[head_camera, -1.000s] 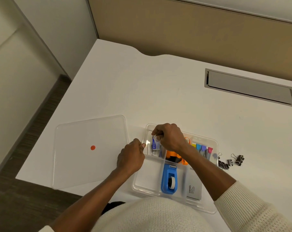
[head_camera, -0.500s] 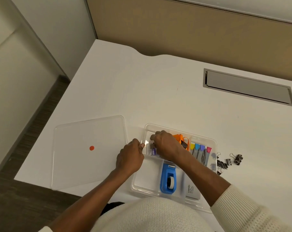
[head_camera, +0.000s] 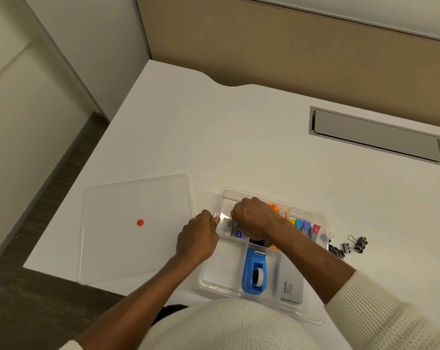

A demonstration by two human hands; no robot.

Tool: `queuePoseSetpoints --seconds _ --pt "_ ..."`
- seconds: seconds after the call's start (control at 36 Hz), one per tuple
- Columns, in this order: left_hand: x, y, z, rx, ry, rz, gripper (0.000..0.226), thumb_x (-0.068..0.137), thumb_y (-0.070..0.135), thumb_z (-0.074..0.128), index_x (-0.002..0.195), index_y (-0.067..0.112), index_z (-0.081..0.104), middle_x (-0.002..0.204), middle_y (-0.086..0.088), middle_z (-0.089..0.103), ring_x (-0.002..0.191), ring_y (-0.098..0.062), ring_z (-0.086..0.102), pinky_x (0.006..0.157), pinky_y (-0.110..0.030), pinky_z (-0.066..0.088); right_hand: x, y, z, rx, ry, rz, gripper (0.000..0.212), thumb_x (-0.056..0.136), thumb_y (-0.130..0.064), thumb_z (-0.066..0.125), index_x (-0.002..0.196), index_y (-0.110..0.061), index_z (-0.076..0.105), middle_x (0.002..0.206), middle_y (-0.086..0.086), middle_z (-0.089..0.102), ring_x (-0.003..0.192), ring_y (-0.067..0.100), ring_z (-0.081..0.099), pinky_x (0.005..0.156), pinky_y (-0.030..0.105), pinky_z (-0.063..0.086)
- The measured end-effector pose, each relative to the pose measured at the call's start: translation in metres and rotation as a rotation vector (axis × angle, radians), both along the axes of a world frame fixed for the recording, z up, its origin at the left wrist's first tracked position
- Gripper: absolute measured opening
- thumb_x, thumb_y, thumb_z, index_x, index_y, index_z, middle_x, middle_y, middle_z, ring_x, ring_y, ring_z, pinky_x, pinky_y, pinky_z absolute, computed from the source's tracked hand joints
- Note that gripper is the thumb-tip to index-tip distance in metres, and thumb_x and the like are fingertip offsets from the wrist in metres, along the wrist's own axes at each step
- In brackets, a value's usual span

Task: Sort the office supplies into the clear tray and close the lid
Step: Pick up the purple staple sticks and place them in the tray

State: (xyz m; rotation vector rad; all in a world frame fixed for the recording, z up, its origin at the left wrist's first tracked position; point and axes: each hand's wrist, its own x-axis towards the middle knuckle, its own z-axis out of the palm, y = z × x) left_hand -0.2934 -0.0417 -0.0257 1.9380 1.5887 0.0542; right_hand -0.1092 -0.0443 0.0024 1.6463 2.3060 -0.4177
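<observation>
The clear tray [head_camera: 222, 195] lies open on the white desk near its front edge. My left hand [head_camera: 198, 236] grips the tray's left wall. My right hand [head_camera: 254, 217] reaches down into the far left compartment, fingers curled over small boxes [head_camera: 233, 228] there; whether it still holds one I cannot tell. A blue tape dispenser [head_camera: 254, 270], a grey notepad [head_camera: 292, 289], coloured clips [head_camera: 306, 226] and orange scissors [head_camera: 277, 209] sit in other compartments. The clear lid [head_camera: 135, 228] with a red dot lies flat to the left. Black binder clips [head_camera: 350, 246] lie on the desk right of the tray.
A grey cable hatch [head_camera: 376, 136] is set into the desk at the far right. A tan partition [head_camera: 289, 46] runs along the back. The desk's left edge drops to dark floor [head_camera: 49, 198]. The near left tray compartment [head_camera: 221, 271] holds nothing.
My right hand lowered a small blue and white box from above the tray into the far left compartment. My left hand stayed on the tray's wall.
</observation>
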Motion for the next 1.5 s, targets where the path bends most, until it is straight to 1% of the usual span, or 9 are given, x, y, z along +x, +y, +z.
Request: queuePoseSetpoints --seconds 0.14,0.28,0.39,0.64,0.94,1.14,1.22,1.39,1.5 --pt "0.000 0.000 -0.001 0.000 -0.009 0.006 0.018 0.106 0.039 0.047 0.098 0.023 0.049 0.085 0.008 0.058 0.071 -0.013 0.059 0.066 -0.027 0.049 0.002 0.006 0.006 0.040 0.030 -0.020 0.027 0.087 -0.004 0.062 0.113 -0.010 0.068 0.107 0.007 0.069 0.097 0.027 0.062 0.077 0.041 0.055" --pt "0.001 -0.001 -0.001 -0.007 0.006 0.004 0.018 0.105 0.037 0.049 0.105 0.019 0.054 0.088 0.007 0.058 0.074 -0.013 0.060 0.068 -0.026 0.048 -0.006 0.010 0.008 0.007 0.053 -0.108 0.026 0.091 -0.030 0.069 0.110 -0.011 0.069 0.102 0.007 0.073 0.088 0.025 0.068 0.072 0.034 0.055" --pt "0.000 0.000 0.000 -0.012 -0.002 0.009 0.020 0.106 0.040 0.045 0.098 0.022 0.050 0.087 0.006 0.059 0.074 -0.014 0.060 0.070 -0.029 0.053 -0.011 0.007 0.004 -0.003 -0.015 -0.073 0.017 0.090 -0.016 0.069 0.106 -0.008 0.066 0.098 0.012 0.070 0.083 0.027 0.068 0.076 0.038 0.059" --pt "0.001 0.000 0.004 -0.006 -0.018 0.009 0.024 0.107 0.038 0.044 0.100 0.018 0.055 0.087 0.002 0.066 0.076 -0.020 0.066 0.073 -0.041 0.060 -0.006 -0.005 0.002 0.048 0.075 -0.126 0.039 0.088 -0.009 0.073 0.124 -0.011 0.059 0.107 0.012 0.067 0.090 0.025 0.068 0.077 0.034 0.060" --pt "0.002 -0.001 0.006 -0.010 0.004 0.008 0.022 0.106 0.040 0.046 0.101 0.020 0.054 0.092 0.003 0.067 0.077 -0.017 0.066 0.073 -0.036 0.060 0.015 0.005 0.023 -0.026 0.330 -0.206 0.031 0.081 -0.006 0.078 0.110 -0.018 0.072 0.091 -0.004 0.077 0.082 0.013 0.071 0.077 0.035 0.061" --pt "0.001 -0.001 0.007 -0.013 0.012 -0.005 0.021 0.107 0.037 0.045 0.099 0.019 0.052 0.092 -0.001 0.068 0.071 -0.015 0.060 0.058 -0.026 0.042 0.021 0.036 0.031 -0.031 0.576 -0.348 0.024 0.079 -0.005 0.082 0.100 -0.013 0.075 0.086 -0.003 0.078 0.077 0.006 0.073 0.078 0.029 0.061" --pt "0.000 0.000 0.007 -0.018 -0.001 -0.010 0.019 0.107 0.035 0.046 0.095 0.021 0.049 0.090 -0.001 0.067 0.069 -0.015 0.057 0.054 -0.025 0.036 0.010 0.038 0.020 -0.025 0.560 -0.341 0.018 0.080 -0.003 0.079 0.097 -0.010 0.077 0.090 0.001 0.078 0.079 0.010 0.073 0.081 0.033 0.061" --pt "-0.004 0.001 0.010 -0.050 -0.053 -0.009 0.036 0.109 0.041 0.032 0.093 0.016 0.052 0.094 -0.006 0.067 0.081 -0.025 0.063 0.070 -0.037 0.050 -0.007 0.024 -0.003 0.014 0.462 -0.283 0.017 0.084 -0.002 0.072 0.099 -0.009 0.078 0.093 0.006 0.078 0.082 0.020 0.073 0.080 0.038 0.061" --pt "-0.004 -0.001 0.009 -0.042 -0.046 -0.008 0.033 0.110 0.039 0.031 0.089 0.019 0.049 0.096 -0.008 0.068 0.076 -0.019 0.055 0.067 -0.032 0.040 -0.007 0.014 -0.010 -0.014 0.406 -0.223 0.021 0.089 -0.009 0.071 0.109 -0.014 0.076 0.103 0.004 0.077 0.092 0.020 0.071 0.083 0.034 0.059"
